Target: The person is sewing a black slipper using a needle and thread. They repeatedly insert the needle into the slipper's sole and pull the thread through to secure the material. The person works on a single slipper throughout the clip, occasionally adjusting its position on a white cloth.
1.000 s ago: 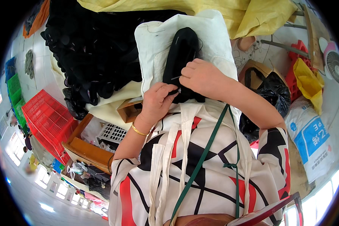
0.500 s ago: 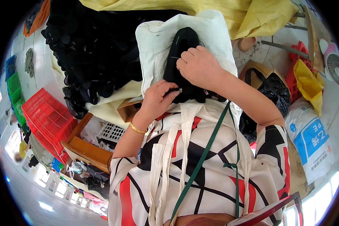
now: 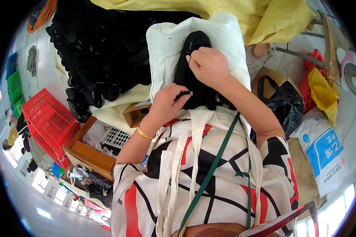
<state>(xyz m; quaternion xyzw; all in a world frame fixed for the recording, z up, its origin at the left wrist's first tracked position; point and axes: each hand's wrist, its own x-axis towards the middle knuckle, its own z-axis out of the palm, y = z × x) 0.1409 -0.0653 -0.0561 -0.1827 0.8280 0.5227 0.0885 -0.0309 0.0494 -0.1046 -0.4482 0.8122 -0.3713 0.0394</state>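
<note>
This looks like a textile workshop: a big heap of black fabric pieces (image 3: 103,51), red mesh crates (image 3: 49,116), green plastic crates (image 3: 14,83), a white-and-blue sack (image 3: 322,152), pale floor tiles (image 3: 43,41) and a row of windows (image 3: 40,182).

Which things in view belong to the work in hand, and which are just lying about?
In the work:
black cloth piece, pinched by the left hand, right hand over it
white cushion beneath it
black pile, perhaps similar pieces

Apparently just lying about:
red crate
fan
small yellow bag
black plastic bag
</note>
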